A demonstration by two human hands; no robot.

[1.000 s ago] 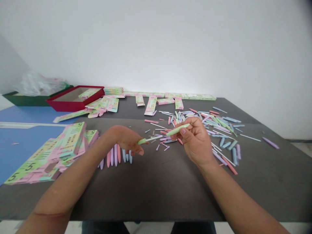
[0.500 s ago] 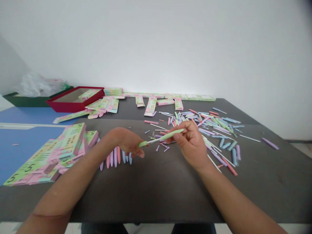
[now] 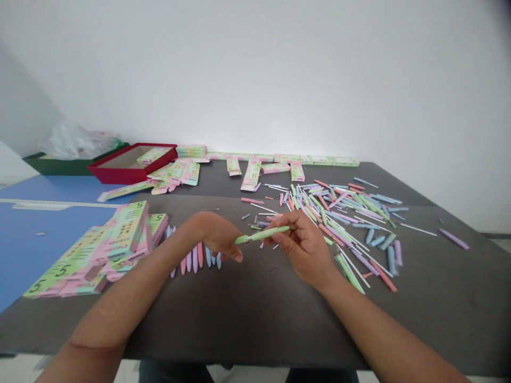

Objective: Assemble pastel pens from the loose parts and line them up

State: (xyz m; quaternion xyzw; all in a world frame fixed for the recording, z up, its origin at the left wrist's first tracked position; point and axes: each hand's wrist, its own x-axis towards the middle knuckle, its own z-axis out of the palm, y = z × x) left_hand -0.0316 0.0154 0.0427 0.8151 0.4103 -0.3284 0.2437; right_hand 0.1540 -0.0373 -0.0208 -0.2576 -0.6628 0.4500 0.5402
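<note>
My left hand (image 3: 219, 236) is closed on the short green end piece of a pen, bent at the wrist. My right hand (image 3: 305, 247) pinches the longer green pen barrel (image 3: 271, 232) between thumb and fingers. The two green parts almost meet in one line, with hardly any white refill showing between them. Beneath and beside my left hand lies a row of pink, purple and blue pens (image 3: 195, 259), partly hidden by that hand. Just beyond my right hand spreads a loose pile of pastel pen parts and white refills (image 3: 347, 213).
Stacked pink-green boxes (image 3: 123, 229) marked 5 sit at the left on a blue surface (image 3: 24, 234). Behind them are a red tray (image 3: 120, 174) and a green tray (image 3: 56, 166) with a plastic bag. More boxes (image 3: 251, 175) lie along the wall. A lone purple pen part (image 3: 454, 239) rests far right.
The green barrel has slid left over the white refill, closing most of the gap to the end piece. The whole view has shifted slightly.
</note>
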